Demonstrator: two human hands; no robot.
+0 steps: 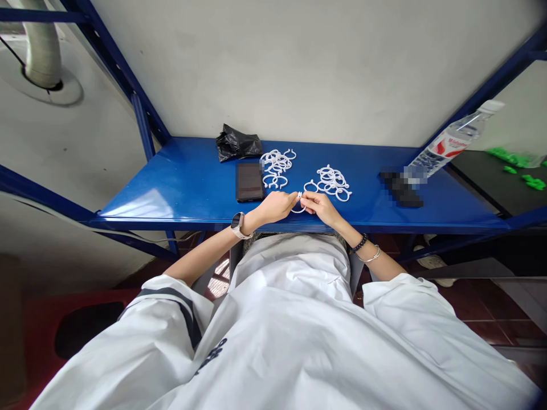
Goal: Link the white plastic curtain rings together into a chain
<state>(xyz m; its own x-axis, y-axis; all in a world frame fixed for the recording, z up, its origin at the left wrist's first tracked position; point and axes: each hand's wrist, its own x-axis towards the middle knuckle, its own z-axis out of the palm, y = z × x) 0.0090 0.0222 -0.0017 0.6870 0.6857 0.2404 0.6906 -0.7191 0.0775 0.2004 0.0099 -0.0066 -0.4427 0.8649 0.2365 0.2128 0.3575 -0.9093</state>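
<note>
Ring, white and slim, is pinched by our left hand and right hand together, over the near edge of a blue table. Just beyond our left hand, we have one heap of rings beside a dark flat device; a second heap lies beyond our right hand.

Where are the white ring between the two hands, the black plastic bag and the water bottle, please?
Held white ring (298, 212): head view, on its lower curve.
Black plastic bag (237, 143): head view, on its crumpled middle.
Water bottle (448, 144): head view, on its label.
</note>
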